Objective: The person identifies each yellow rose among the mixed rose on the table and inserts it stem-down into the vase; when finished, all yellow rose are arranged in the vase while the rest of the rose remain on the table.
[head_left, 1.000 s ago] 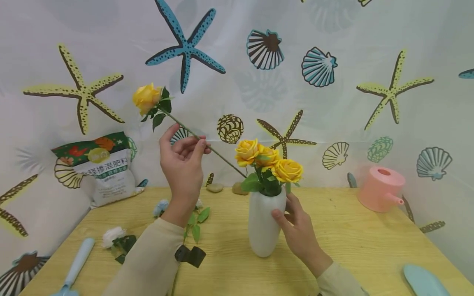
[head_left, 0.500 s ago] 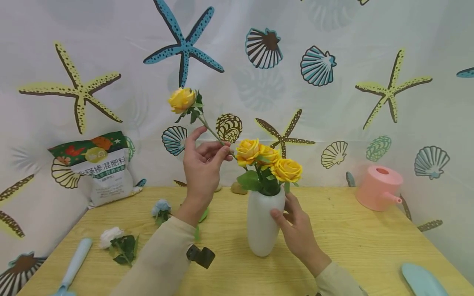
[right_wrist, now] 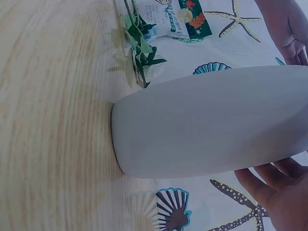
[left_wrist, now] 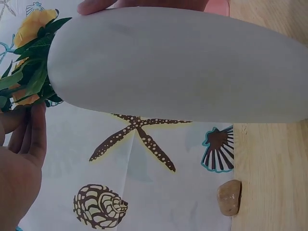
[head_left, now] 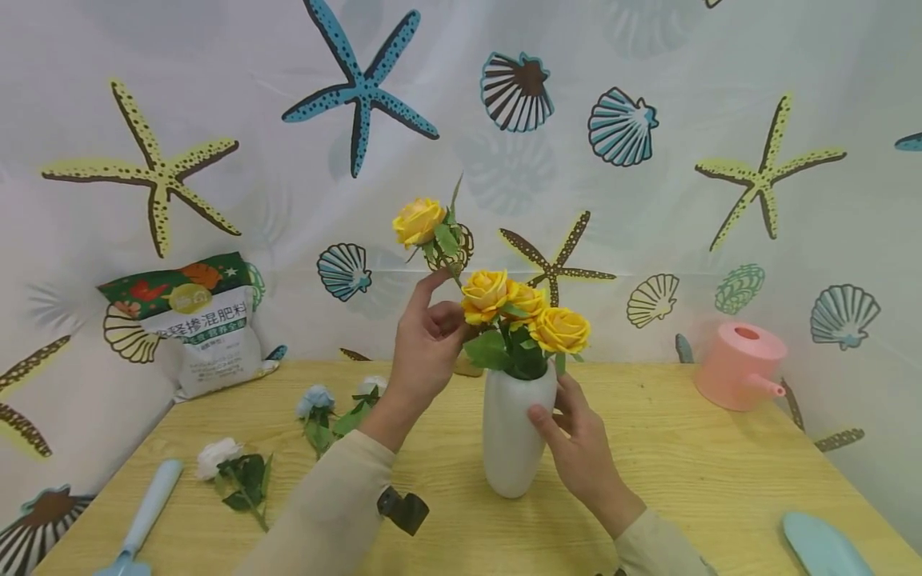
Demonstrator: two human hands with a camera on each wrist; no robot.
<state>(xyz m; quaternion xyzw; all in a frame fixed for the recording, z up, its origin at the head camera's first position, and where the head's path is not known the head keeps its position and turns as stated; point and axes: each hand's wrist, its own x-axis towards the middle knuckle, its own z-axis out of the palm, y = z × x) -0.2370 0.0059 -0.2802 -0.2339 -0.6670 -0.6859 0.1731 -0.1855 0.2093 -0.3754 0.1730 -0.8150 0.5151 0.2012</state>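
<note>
In the head view, a white vase [head_left: 513, 440] stands upright on the wooden table with 3 yellow roses [head_left: 560, 330] in it. My right hand [head_left: 589, 456] holds the vase from its right side, thumb on the front and fingers round the back. Up and to the left, my left hand [head_left: 428, 352] pinches the stem of another yellow rose [head_left: 419, 222]. That rose tilts leftward, its bloom above the others; its lower stem is hidden behind the blooms and leaves at the vase mouth. The left wrist view shows my left hand [left_wrist: 21, 168] right beside the leaves there.
Left on the table lie a white rose [head_left: 219, 459], a blue rose [head_left: 314, 400], another white flower [head_left: 372, 386] and a light blue trowel [head_left: 151, 508]. A fertilizer bag [head_left: 216, 336] leans at the back. A pink watering can [head_left: 742, 366] and a light blue tool [head_left: 824, 544] are at right.
My left hand has moved right and slightly down with the yellow rose, bringing it close to the blooms in the vase. The right hand and the vase have stayed in place.
</note>
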